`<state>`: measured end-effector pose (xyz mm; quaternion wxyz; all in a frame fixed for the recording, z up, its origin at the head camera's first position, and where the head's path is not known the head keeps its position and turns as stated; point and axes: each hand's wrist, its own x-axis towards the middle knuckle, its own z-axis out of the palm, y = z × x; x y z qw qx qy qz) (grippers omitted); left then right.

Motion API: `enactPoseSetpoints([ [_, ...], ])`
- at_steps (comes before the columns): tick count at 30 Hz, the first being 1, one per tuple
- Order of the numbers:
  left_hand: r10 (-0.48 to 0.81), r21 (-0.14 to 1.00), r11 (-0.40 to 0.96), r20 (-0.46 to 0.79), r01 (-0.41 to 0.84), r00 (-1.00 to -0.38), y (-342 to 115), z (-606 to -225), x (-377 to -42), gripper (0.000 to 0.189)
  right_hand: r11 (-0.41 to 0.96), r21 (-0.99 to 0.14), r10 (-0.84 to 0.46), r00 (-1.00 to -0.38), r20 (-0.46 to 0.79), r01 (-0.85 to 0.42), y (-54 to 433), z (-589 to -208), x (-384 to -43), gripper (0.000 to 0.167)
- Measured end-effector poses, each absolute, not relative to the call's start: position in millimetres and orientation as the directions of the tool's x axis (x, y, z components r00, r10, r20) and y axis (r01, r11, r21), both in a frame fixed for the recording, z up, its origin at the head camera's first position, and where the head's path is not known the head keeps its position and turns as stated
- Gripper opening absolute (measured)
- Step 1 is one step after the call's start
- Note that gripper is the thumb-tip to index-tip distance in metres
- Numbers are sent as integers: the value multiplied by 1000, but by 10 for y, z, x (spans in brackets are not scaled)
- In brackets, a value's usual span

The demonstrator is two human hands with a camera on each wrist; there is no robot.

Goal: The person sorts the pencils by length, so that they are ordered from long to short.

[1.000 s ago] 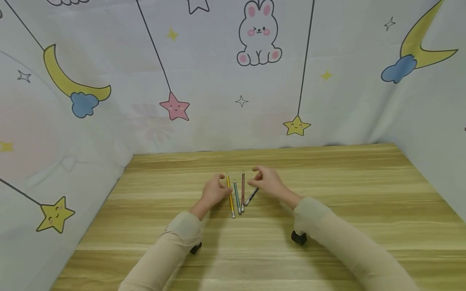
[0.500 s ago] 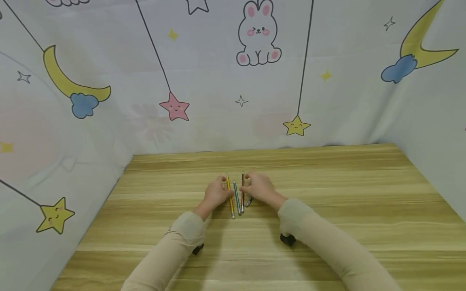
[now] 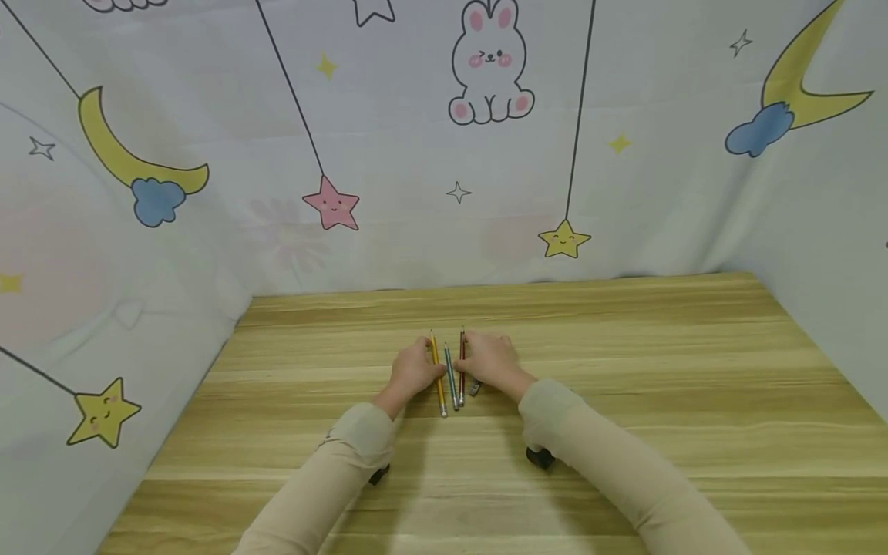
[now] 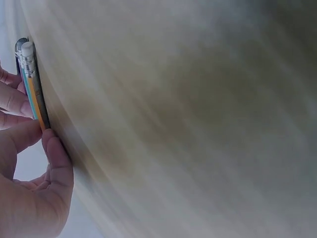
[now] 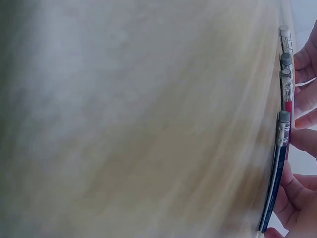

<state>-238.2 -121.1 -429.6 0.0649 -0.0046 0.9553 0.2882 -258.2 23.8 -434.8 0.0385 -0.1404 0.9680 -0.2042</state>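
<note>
Several pencils lie side by side in the middle of the wooden table. My left hand [image 3: 414,368] pinches the yellow pencil [image 3: 440,397], the leftmost, with the thumb across it. Beside it is the teal pencil [image 3: 451,375]. My right hand [image 3: 494,361] holds the dark red pencil [image 3: 462,385] between thumb and fingers. A dark blue pencil [image 5: 274,183] lies slanted under that hand; only its eraser end shows in the head view. In the left wrist view the thumb and a fingertip meet at the yellow pencil. All eraser ends point toward me.
The wooden table [image 3: 659,370] reaches back to a white cloth [image 3: 416,254] printed with stars, moons and a rabbit. The cloth also hangs at both sides. A black wrist device [image 3: 539,458] shows under the right sleeve, and another [image 3: 378,474] under the left.
My right hand has moved left from the dark pencil to the dark red one, covering most of the dark pencil. My left hand stays at the yellow pencil, almost unmoved.
</note>
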Motion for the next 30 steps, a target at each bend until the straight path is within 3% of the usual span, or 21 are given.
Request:
enactPoseSetpoints([
  [17,46,442,897,-67,12,-997,-1153,-4237,-2348,35,863,-466,-244,-969,-47,-195,224,-4319,-2577,12],
  [23,54,465,885,-24,37,-998,-1178,-4254,-2340,34,821,-539,-231,-973,-11,-189,259,-4316,-2567,42],
  [30,24,557,830,-47,-6,-999,-1145,-4243,-2358,37,703,-692,-235,-972,-7,-165,333,-4299,-2559,48],
])
